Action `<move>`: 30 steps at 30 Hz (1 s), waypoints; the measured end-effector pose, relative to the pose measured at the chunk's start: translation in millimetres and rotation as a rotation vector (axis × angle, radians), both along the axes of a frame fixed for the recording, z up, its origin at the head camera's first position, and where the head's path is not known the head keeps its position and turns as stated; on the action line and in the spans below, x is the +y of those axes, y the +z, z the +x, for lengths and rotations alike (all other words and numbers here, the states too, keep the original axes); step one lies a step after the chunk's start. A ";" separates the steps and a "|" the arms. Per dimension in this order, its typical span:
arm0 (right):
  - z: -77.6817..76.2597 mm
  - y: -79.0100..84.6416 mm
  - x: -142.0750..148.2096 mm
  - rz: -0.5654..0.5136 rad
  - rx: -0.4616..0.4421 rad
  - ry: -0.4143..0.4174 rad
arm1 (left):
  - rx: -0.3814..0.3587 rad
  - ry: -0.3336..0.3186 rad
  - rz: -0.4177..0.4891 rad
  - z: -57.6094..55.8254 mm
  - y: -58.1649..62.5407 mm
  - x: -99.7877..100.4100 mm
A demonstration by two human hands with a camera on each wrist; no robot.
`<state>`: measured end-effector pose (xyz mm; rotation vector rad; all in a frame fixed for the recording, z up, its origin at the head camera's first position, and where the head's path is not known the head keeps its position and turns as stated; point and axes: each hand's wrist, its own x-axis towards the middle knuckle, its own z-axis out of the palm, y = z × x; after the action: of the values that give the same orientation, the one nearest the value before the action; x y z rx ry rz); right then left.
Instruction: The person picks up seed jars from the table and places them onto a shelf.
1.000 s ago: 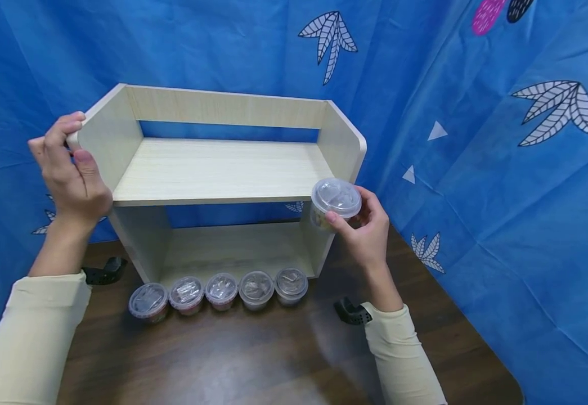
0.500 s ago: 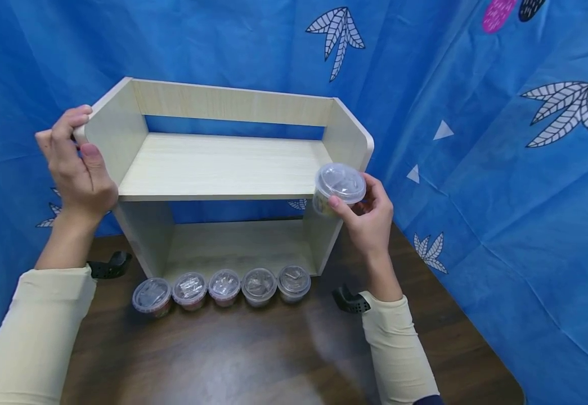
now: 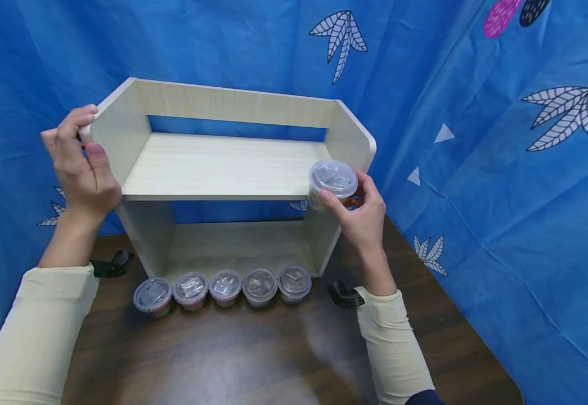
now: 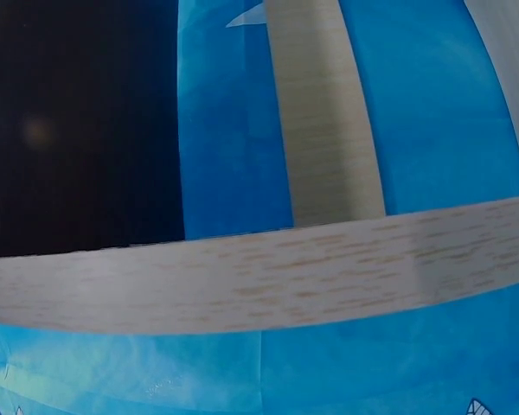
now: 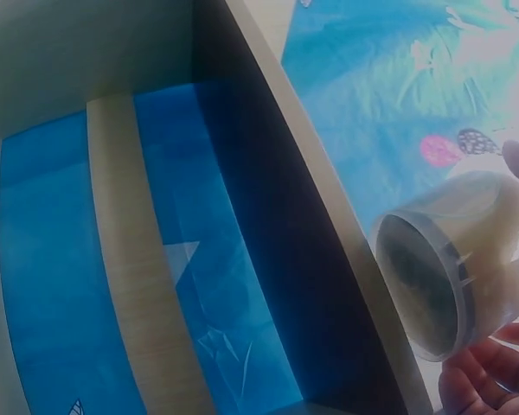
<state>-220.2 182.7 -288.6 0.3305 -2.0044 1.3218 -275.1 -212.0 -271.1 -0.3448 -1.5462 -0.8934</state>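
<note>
My right hand (image 3: 362, 216) grips a clear plastic cup with a lid (image 3: 333, 179), thumb at the front and fingers behind. In the head view the cup overlaps the right front end of the upper shelf board (image 3: 223, 166). The right wrist view shows the cup (image 5: 493, 259) tilted beside the shelf edge, its base towards the camera, with fingertips (image 5: 467, 380) against its side. At the far left my left hand (image 3: 83, 169) holds the front edge of the pale wooden shelf unit's side panel (image 3: 121, 135), fingers outside and thumb inside. The left wrist view shows only this panel's edge (image 4: 268, 272).
Several lidded cups (image 3: 225, 286) stand in a row on the dark wooden table (image 3: 223, 354), before the lower shelf (image 3: 238, 242). Blue patterned cloth (image 3: 253, 39) hangs behind the unit and along the right side.
The right hand has raised the cup a little, then shifted it slightly left over the upper shelf's front edge. The left hand keeps its hold on the side panel; the view has shifted slightly.
</note>
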 end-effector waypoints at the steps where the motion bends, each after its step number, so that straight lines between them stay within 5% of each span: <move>1: -0.3 0.1 -0.4 0.003 -0.003 -0.006 | -0.001 -0.001 -0.001 -0.3 0.2 0.1; 30: -5.5 13.0 -15.6 0.111 -0.122 -0.086 | 0.000 -0.008 0.010 -0.6 -0.5 -0.1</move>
<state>-225.6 167.1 -275.7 0.2165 -2.1739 1.2054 -275.7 -212.1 -271.6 -0.3435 -1.5408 -0.9073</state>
